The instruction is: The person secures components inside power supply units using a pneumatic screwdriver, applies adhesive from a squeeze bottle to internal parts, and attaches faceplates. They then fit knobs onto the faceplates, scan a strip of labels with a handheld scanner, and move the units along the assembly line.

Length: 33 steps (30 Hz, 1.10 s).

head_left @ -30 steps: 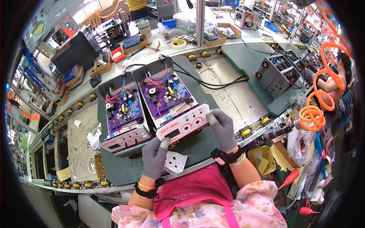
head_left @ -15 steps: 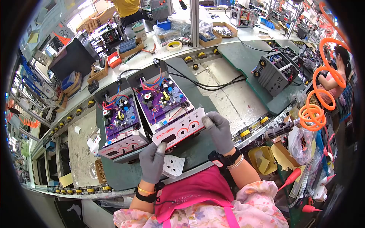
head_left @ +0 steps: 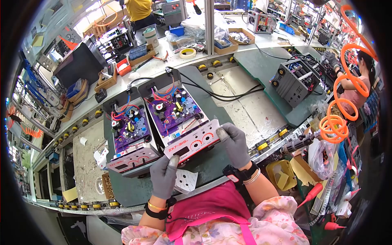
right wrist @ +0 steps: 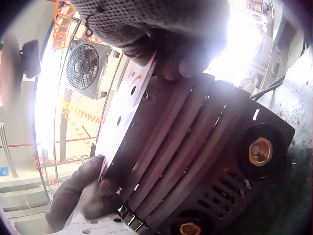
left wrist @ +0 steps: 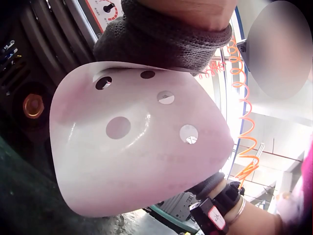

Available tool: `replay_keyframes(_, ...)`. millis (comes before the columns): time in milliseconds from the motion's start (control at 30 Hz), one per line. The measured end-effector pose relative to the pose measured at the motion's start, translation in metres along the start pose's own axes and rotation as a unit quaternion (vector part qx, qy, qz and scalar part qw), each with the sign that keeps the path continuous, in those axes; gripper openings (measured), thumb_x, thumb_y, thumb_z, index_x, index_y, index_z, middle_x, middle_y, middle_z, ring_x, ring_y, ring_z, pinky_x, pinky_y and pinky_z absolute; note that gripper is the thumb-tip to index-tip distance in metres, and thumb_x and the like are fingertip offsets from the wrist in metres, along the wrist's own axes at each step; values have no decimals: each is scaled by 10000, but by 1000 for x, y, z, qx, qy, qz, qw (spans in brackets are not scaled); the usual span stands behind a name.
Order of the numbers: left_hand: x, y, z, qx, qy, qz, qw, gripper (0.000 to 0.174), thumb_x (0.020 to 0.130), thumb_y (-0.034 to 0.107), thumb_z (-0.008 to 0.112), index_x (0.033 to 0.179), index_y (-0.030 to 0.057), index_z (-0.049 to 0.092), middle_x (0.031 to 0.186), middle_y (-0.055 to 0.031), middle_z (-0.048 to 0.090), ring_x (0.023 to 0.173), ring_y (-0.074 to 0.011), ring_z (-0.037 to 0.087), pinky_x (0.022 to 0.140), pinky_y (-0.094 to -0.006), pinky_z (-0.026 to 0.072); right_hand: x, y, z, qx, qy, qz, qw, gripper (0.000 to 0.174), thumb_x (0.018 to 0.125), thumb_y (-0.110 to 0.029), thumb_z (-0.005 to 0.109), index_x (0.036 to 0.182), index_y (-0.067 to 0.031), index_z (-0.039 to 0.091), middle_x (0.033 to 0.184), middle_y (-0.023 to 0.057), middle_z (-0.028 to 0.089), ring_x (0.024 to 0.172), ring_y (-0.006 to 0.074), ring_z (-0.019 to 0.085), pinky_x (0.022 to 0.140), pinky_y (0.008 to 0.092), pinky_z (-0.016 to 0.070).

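A white panel [head_left: 192, 141] marked ZX7-318 is pinched at its two ends by gloved hands, in front of the right-hand open machine [head_left: 173, 107]. The left hand [head_left: 163, 176] grips its lower left corner, the right hand [head_left: 235, 146] its right end. A white sheet with holes [head_left: 186, 180] hangs under the left hand; the left wrist view shows this sheet [left wrist: 146, 161] large. In the right wrist view the panel [right wrist: 124, 110] stands edge-on near the machine's slatted front [right wrist: 176, 132]. A second machine [head_left: 131, 130] stands at the left with its panel [head_left: 134, 160] on its front.
Both machines stand on a green board [head_left: 212, 165]. Further right, a grey machine [head_left: 295, 83] sits on another green board. A yellow bin [head_left: 281, 174] is beside the right forearm. An orange coiled hose [head_left: 334, 124] hangs at the right, near another person.
The panel and both hands have moved a little left in the head view over the last second, as have the machines. Both hands keep hold of the panel.
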<state>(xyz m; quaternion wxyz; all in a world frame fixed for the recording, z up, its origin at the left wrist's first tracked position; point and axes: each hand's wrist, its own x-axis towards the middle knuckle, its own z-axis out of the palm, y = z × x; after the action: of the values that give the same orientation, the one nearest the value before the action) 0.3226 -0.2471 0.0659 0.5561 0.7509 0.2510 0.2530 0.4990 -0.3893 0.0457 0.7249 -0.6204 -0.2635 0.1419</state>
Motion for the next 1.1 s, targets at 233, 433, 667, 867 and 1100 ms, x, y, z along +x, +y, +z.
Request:
replay_keyframes(233,0,-1,0,15,2,0,1000,266,927,215,574,1018,-23,648,601,-13,506,522,-62,419,493,-243,368,1,3,0,-11,13,0,1000,129,912,-121,584,868,-5,619,761,-30,554,736,37,480,679,208,413)
replay_keyframes(433,0,2,1,-5,-1,3,1000,265,924,205,577,1034,-26,644,640,-41,556,566,-60,478,529,-246,413,2,5,1,-23,19,-16,999,142,914,-133,585,873,-4,626,761,-31,568,733,38,488,676,208,417)
replay_keyframes(667,2,1,-1,43,3,17,999,251,918,207,584,959,-33,645,645,-96,576,584,-109,537,549,-285,435,2,3,6,-17,39,-25,999,142,911,-137,599,876,-2,622,707,-29,556,652,34,463,578,207,404)
replay_keyframes(867,2,0,2,-17,4,28,999,264,928,210,574,876,-41,640,617,-86,547,553,-94,525,526,-280,447,0,-1,7,-17,38,-15,999,147,916,-134,589,901,8,626,759,-24,578,721,43,484,664,208,417)
replay_keyframes(1100,5,-13,4,-5,17,76,997,259,928,199,575,850,-42,633,600,-75,522,579,-94,574,521,-281,477,0,-1,9,-24,39,-30,999,212,935,-194,578,894,11,614,742,-12,575,698,38,488,624,205,422)
